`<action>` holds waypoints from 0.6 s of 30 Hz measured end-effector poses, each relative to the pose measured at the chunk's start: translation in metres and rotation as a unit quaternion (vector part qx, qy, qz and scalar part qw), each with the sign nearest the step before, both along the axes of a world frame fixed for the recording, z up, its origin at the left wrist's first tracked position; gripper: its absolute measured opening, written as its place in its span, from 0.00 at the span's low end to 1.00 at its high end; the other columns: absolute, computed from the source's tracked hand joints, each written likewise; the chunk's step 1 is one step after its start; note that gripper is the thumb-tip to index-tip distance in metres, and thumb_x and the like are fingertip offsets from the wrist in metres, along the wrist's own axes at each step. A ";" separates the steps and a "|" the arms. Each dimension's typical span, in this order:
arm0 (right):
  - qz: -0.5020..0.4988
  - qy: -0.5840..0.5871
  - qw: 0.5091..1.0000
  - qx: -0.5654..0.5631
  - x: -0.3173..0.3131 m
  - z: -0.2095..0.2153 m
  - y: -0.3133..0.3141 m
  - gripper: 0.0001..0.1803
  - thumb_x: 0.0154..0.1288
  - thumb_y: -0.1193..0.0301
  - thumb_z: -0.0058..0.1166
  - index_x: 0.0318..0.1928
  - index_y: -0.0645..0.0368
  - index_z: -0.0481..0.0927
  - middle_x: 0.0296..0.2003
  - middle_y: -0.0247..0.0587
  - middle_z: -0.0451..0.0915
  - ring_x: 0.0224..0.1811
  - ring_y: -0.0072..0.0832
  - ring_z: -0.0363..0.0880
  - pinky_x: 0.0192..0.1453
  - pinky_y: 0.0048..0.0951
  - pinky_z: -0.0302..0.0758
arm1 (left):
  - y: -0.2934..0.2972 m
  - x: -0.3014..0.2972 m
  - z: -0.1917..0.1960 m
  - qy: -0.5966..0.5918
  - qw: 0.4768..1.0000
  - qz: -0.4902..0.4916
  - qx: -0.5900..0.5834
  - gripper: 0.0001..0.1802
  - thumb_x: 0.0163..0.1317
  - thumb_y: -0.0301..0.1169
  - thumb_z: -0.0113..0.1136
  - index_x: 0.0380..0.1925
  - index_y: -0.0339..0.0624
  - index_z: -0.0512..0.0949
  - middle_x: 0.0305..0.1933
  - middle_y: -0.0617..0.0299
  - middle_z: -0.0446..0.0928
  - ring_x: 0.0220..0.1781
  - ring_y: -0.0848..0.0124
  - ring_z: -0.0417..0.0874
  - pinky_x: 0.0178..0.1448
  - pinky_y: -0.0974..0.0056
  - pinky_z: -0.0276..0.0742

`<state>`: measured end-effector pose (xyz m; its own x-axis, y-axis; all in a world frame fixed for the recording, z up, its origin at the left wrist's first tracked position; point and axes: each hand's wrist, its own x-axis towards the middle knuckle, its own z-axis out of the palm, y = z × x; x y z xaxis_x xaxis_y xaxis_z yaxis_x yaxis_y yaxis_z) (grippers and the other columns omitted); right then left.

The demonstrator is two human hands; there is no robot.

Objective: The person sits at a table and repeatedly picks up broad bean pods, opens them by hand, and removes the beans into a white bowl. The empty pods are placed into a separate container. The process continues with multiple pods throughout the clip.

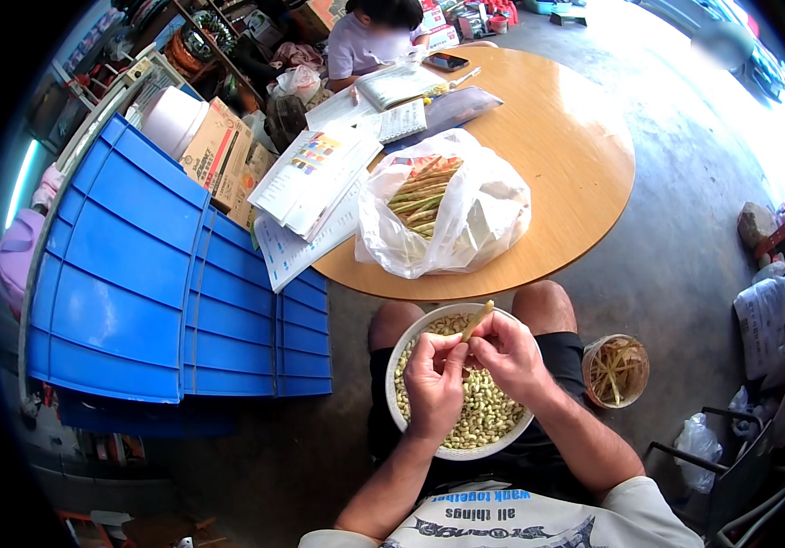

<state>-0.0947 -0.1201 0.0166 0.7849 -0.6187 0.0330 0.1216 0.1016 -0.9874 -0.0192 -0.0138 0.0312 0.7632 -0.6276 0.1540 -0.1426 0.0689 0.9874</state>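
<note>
A white bowl [399,361] full of pale shelled beans [484,411] rests on my lap. Over it, my left hand [434,384] and my right hand [509,354] together hold one long yellowish bean pod [477,321], its tip sticking up past the bowl's far rim. The fingertips of both hands pinch the pod's lower end. On the round wooden table [575,155] ahead lies an open white plastic bag [484,215] holding several green and reddish pods [423,196].
A small tub [616,370] of empty pod husks stands on the concrete floor by my right knee. Blue plastic crates [155,274] sit to the left. Papers, notebooks and a phone lie on the table, where another person sits at the far side. Bags and a cart stand at right.
</note>
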 end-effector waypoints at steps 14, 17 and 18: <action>0.026 0.006 0.999 0.022 -0.001 0.007 -0.001 0.06 0.66 0.76 0.57 0.37 0.67 0.75 0.29 0.35 0.79 0.31 0.16 0.77 0.34 0.22 0.77 | 0.002 0.009 -0.001 0.091 0.996 -0.011 -0.005 0.04 0.70 0.25 0.56 0.41 0.37 0.73 0.36 0.61 0.80 0.33 0.77 0.82 0.36 0.73 0.81; 0.019 0.010 1.000 -0.006 -0.001 0.001 -0.001 0.06 0.67 0.76 0.57 0.39 0.68 0.76 0.30 0.36 0.80 0.31 0.17 0.77 0.34 0.22 0.77 | -0.001 0.006 0.001 0.125 0.992 -0.019 -0.014 0.05 0.70 0.25 0.56 0.41 0.36 0.73 0.37 0.60 0.80 0.33 0.77 0.82 0.35 0.72 0.82; 0.018 0.007 1.000 0.006 0.000 0.001 -0.001 0.06 0.67 0.76 0.56 0.39 0.68 0.76 0.30 0.36 0.80 0.30 0.17 0.78 0.33 0.22 0.77 | -0.001 0.007 0.002 0.133 0.991 -0.022 -0.014 0.05 0.70 0.25 0.56 0.41 0.36 0.73 0.37 0.60 0.80 0.33 0.77 0.82 0.35 0.72 0.82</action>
<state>-0.0951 -0.1207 0.0181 0.8071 -0.5903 0.0156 0.1046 0.1170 -0.9876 -0.0126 -0.0149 0.0328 0.7505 -0.6601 -0.0314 0.1272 0.0977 0.9871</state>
